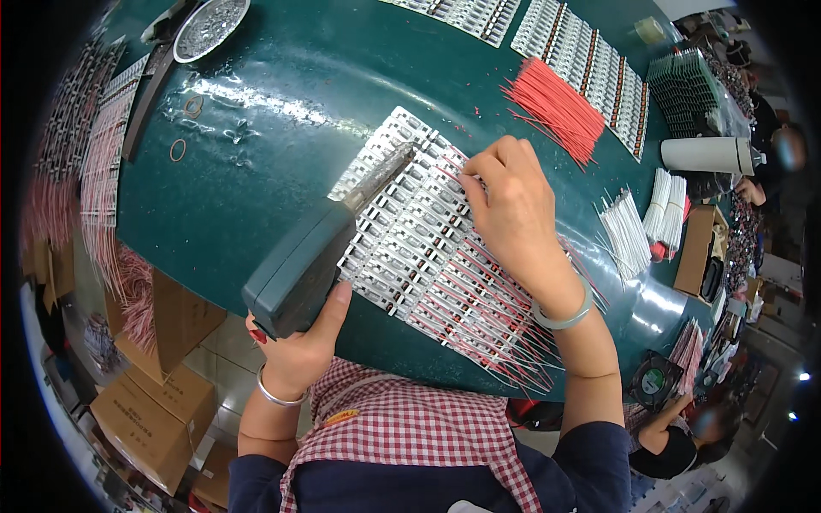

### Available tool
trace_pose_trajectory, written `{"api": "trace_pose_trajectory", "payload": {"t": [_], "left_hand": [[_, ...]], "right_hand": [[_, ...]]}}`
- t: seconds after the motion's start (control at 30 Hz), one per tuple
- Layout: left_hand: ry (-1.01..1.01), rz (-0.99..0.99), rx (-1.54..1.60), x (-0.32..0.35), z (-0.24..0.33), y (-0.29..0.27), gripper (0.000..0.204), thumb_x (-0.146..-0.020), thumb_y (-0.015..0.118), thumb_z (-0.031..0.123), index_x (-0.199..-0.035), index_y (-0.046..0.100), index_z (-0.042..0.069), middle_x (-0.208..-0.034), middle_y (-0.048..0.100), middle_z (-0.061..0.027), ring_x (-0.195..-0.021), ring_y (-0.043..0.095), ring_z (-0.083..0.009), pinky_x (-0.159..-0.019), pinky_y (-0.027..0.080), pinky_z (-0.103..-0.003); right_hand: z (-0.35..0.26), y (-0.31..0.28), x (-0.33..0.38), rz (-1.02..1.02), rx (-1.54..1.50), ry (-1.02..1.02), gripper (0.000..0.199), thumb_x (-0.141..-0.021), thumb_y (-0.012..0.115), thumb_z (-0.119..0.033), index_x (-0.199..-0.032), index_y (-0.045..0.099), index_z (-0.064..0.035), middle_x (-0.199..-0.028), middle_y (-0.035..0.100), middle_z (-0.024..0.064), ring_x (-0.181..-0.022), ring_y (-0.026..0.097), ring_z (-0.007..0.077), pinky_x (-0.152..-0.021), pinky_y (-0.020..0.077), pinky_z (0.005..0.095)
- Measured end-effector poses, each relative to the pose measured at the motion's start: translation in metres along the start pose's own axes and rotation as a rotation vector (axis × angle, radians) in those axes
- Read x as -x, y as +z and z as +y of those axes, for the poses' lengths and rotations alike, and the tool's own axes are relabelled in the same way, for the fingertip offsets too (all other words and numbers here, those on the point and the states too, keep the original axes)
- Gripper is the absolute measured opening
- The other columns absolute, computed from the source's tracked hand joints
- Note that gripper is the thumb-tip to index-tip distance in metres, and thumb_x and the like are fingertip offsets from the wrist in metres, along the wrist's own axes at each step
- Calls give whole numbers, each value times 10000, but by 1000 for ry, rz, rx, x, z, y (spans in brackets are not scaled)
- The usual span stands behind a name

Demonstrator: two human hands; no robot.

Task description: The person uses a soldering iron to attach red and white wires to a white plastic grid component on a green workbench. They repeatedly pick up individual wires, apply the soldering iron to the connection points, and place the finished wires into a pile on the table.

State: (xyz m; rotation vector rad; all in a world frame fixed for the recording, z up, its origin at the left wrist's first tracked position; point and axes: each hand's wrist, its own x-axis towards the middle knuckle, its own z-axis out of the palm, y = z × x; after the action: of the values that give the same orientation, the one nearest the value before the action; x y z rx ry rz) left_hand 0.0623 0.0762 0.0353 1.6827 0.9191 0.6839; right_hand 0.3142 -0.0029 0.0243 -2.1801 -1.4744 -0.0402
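My left hand (301, 346) is wrapped round a dark grey-green soldering gun (301, 265). Its metal barrel slants up and right, with the tip over the upper part of a panel of white circuit boards (389, 248). Close to that tip, my right hand (513, 201) pinches a thin red wire (446, 161) whose end reaches the panel. Rows of small metal parts cover the panel. From its lower rows, several red and white wires (492, 312) trail out to the right, partly under my right forearm. Exactly where the wire end and tip meet is too small to tell.
Loose red wires (560, 109) lie in a pile at the upper right, below more panels (590, 60). White wire bundles (629, 232), a white bottle (710, 156) and a small fan (654, 380) stand right. A metal dish (211, 30) sits far left. Other people work at the right.
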Motion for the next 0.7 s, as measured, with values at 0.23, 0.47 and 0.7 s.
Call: {"api": "trace_pose_trajectory", "payload": {"t": [0.23,0.47,0.7], "left_hand": [[58,8,-40,7,-17,3,249,-833,770,36,-1069,696,5,-881,696,-32,-731,632,-117,-638,498,-267],[43,-51,234,-3,-12,6,248,-853,747,40,-1078,662,-21,-910,702,-45,-784,627,-74,-679,511,-243],[11,-52,260,2,-15,5,275,-845,749,38,-1096,664,-35,-962,724,-76,-820,658,-97,-729,533,-258]], "right_hand": [[-1,-3,5,-30,124,-64,72,-714,672,-18,-751,611,-16,-872,550,123,-841,543,314,-704,444,433],[-6,2,1,-115,208,2,83,-732,695,-7,-728,613,-19,-819,544,119,-826,547,314,-700,450,442],[-12,5,-2,-14,172,6,98,-761,646,23,-766,551,0,-800,535,150,-799,541,349,-686,441,453]]}}
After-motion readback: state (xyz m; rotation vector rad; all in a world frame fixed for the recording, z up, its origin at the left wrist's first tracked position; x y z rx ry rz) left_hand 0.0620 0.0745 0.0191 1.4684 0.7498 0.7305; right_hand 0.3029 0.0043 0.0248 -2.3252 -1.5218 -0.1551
